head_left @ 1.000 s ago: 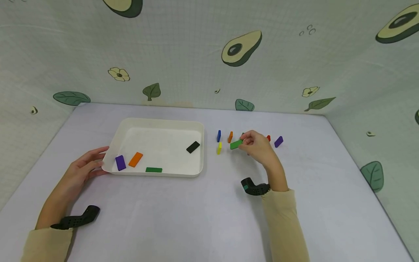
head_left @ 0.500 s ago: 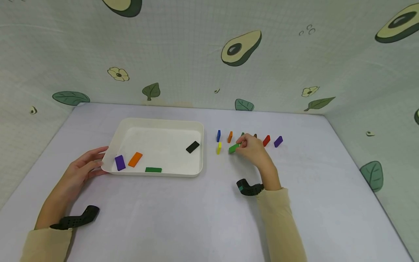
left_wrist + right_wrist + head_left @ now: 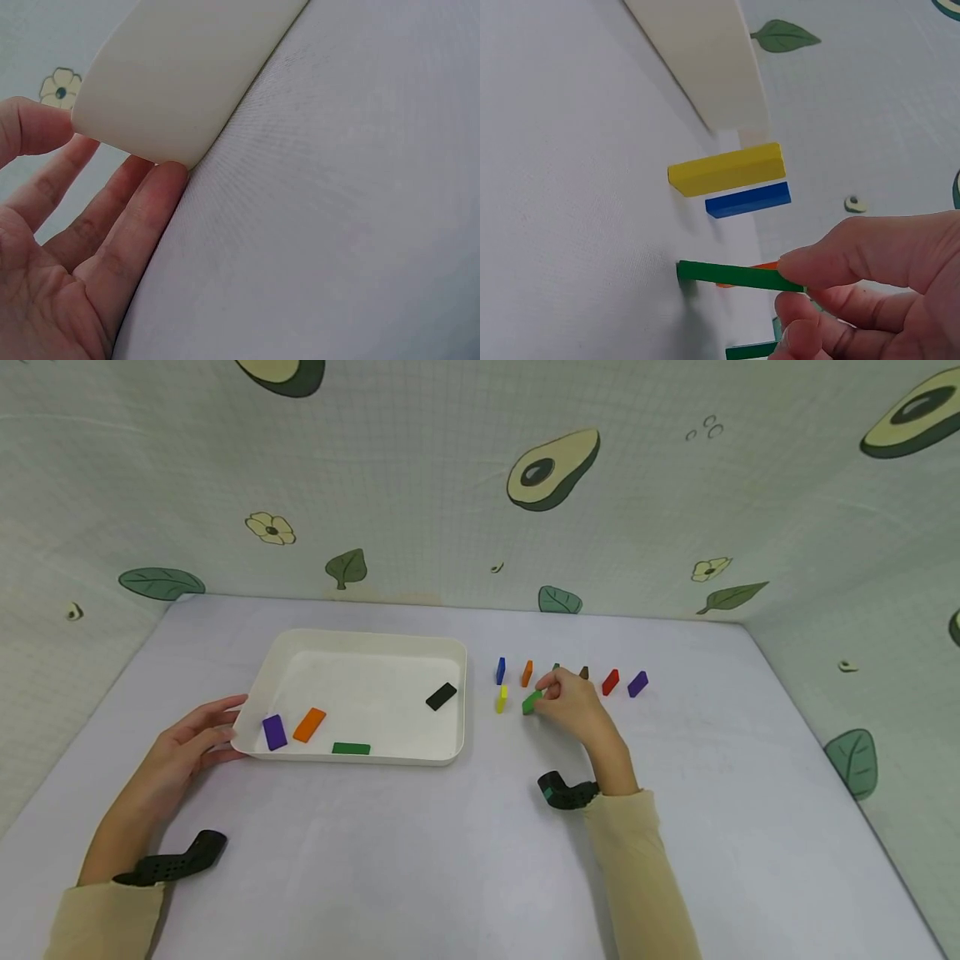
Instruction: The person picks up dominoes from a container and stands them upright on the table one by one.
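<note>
My right hand pinches a green domino block by its upper end, between thumb and fingertips. In the right wrist view the green domino stands on end, its lower end at the tabletop. A yellow domino stands just left of it, and a blue domino and an orange domino stand behind. My left hand rests its fairly straight fingers against the left end of a white tray; in the left wrist view the fingertips touch its outer wall.
Inside the tray lie purple, orange, green and black dominoes. Right of my right hand stand a red domino and a purple domino. A brown one shows partly behind the hand.
My right hand has moved left and slightly toward me with the green domino, which has come down to the table and turned. The red domino is uncovered. My left hand stays on the tray.
</note>
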{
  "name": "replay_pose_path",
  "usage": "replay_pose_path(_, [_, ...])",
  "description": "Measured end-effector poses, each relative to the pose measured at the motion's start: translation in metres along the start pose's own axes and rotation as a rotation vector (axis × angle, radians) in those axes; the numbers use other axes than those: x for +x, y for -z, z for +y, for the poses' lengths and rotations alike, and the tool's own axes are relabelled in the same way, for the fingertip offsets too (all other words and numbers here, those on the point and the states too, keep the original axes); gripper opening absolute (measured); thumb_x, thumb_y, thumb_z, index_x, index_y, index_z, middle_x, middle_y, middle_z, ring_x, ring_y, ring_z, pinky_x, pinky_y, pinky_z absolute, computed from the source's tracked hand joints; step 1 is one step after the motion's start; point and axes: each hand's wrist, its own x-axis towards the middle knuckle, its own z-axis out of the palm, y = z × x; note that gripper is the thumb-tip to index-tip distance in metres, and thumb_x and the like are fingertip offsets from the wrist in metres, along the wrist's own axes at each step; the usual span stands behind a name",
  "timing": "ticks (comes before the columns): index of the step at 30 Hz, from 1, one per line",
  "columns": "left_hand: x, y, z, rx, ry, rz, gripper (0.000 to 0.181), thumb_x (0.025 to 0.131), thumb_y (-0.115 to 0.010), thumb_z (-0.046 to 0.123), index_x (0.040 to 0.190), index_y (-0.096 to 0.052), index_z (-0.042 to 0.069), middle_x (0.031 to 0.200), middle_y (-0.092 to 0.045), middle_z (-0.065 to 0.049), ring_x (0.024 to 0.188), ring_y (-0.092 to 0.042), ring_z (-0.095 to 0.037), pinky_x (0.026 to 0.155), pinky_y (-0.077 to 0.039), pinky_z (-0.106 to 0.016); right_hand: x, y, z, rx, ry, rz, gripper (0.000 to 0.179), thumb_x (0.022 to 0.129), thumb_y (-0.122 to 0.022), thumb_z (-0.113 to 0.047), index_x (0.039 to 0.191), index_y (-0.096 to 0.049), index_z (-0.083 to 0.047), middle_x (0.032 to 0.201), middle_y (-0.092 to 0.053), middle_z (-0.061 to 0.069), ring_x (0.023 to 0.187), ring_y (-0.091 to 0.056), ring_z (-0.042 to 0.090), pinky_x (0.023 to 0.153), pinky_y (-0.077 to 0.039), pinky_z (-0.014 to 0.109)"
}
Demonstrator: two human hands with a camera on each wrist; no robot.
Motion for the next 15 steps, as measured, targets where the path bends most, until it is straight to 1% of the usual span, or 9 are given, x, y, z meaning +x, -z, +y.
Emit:
replay_pose_path(4, [0.0004,0.0002,0.0004,0.007,0.005,-0.001,0.043,0.097,-0.048,0.015,0.139,-0.042,0.014,0.115,-0.054,0.016,0.094,-0.060,0.004,0.073,-0.053,-0.013,0.0013,-0.0012,-0.0004,0.026,-0.016,-0.022,0.028,0.086,-0.060,-0.016,0.110,-0.057,-0.004,0.090,-0.053,0.007,0.079,-0.049,0.018,0.065,-0.041,0.023])
replay_pose_path(7, [0.0007,0.0010,0.0000,-0.024,-0.008,-0.020,0.043,0.097,-0.047,0.013,0.140,-0.042,0.015,0.116,-0.054,0.015,0.094,-0.060,0.004,0.073,-0.053,-0.013,0.0029,-0.0019,-0.0001,0.087,-0.016,-0.040,0.030,0.085,-0.062,-0.017,0.111,-0.057,-0.004,0.088,-0.053,0.006,0.073,-0.050,0.016,0.062,-0.042,0.023])
replay_pose_path(8, [0.0007,0.0009,0.0001,-0.027,-0.010,-0.020,0.043,0.097,-0.047,0.013,0.139,-0.042,0.016,0.116,-0.054,0.015,0.094,-0.060,0.004,0.073,-0.053,-0.013,0.0033,-0.0020,0.0002,0.110,-0.013,-0.047,0.030,0.084,-0.063,-0.017,0.111,-0.057,-0.004,0.086,-0.053,0.005,0.071,-0.050,0.016,0.061,-0.042,0.023])
replay_pose_path(10, [0.0006,0.0004,0.0004,-0.005,-0.005,-0.003,0.042,0.097,-0.048,0.013,0.139,-0.043,0.017,0.115,-0.055,0.016,0.093,-0.060,0.004,0.072,-0.053,-0.013,0.0039,-0.0022,0.0010,0.160,-0.009,-0.063,0.031,0.084,-0.064,-0.016,0.111,-0.056,-0.003,0.083,-0.053,0.004,0.067,-0.050,0.016,0.060,-0.042,0.024])
replay_pose_path(15, [0.0006,0.0004,0.0000,-0.035,-0.022,-0.017,0.042,0.097,-0.047,0.011,0.138,-0.044,0.015,0.115,-0.055,0.014,0.093,-0.061,0.003,0.073,-0.053,-0.013,0.0052,-0.0022,0.0043,0.239,-0.002,-0.092,0.032,0.083,-0.067,-0.016,0.111,-0.057,-0.002,0.077,-0.053,0.000,0.064,-0.049,0.016,0.061,-0.044,0.026])
